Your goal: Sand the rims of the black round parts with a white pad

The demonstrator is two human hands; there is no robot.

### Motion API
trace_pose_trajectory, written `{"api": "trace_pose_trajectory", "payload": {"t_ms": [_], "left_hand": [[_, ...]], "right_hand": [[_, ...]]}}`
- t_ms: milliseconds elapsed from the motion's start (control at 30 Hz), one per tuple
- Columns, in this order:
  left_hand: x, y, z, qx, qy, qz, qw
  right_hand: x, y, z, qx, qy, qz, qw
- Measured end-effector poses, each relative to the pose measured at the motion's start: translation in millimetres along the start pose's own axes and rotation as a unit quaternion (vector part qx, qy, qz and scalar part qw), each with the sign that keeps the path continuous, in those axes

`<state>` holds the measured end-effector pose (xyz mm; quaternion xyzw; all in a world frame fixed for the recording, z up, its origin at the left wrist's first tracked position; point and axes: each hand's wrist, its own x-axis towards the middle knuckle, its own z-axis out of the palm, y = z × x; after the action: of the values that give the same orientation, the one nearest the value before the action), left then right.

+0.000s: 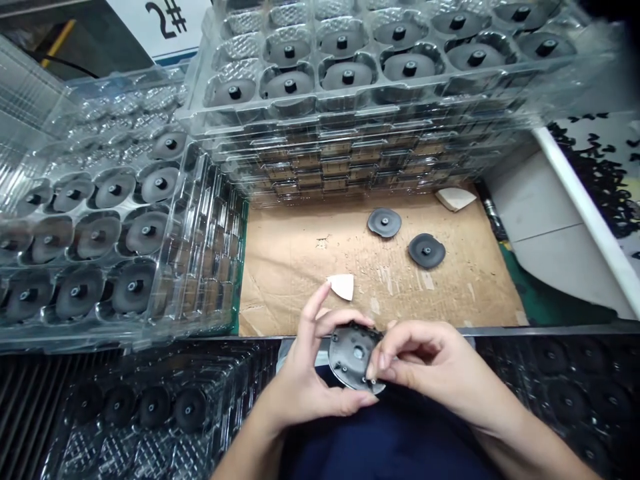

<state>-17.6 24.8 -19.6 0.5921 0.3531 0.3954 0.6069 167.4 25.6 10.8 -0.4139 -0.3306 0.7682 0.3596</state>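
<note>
My left hand (313, 373) grips a dark rounded plastic disc (350, 357) by its rim, thumb below and fingers above. The disc has a hole near its middle and small posts near its edge. My right hand (420, 357) is closed in a pinch at the disc's right edge; whatever lies between those fingertips is hidden. Just beyond my raised left index finger lies a white three-sided piece (343, 287) on the cardboard. Two similar dark discs, a nearer one (427, 251) and a farther one (384, 223), rest on the cardboard (295, 267) with their hubs up.
Stacked clear trays (350, 123) holding dark discs rise at the back, with another stack (175, 267) on the left. A second white piece (456, 199) lies at the back right. Small black parts (600, 167) are scattered beyond a white panel (590, 213). Darker trays (145, 407) flank my lap.
</note>
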Motion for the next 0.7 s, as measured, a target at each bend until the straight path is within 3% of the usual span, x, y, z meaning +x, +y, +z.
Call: {"api": "trace_pose_trajectory", "payload": {"t_ms": [167,267,367,500,567,600,700], "left_hand": [[-0.3,2.6,5.6,0.048,0.032,0.058,0.997],[-1.5,4.2,9.0,0.060,0.046,0.068,0.995],[-2.7,4.5,14.3,0.063,0.040,0.065,0.995],[-3.4,3.3,24.6,0.070,0.020,0.049,0.996],[-2.2,3.2,30.0,0.074,-0.032,0.006,0.997],[-0.8,3.7,32.8,0.082,-0.079,-0.021,0.993],[5.3,9.8,41.3,0.146,-0.236,-0.061,0.959]], "right_hand": [[-18.4,8.0,-10.5,-0.056,0.062,-0.074,0.994],[-32.7,14.5,-22.2,-0.162,0.087,-0.130,0.974],[-44.5,20.3,-29.7,-0.313,0.112,-0.191,0.924],[-50.5,21.1,-27.7,-0.437,0.101,-0.305,0.840],[-53.2,18.4,-25.9,-0.465,0.115,-0.351,0.805],[-56.1,17.4,-26.3,-0.463,0.129,-0.351,0.804],[-75.5,22.2,-38.5,-0.426,0.192,-0.281,0.838]]}}
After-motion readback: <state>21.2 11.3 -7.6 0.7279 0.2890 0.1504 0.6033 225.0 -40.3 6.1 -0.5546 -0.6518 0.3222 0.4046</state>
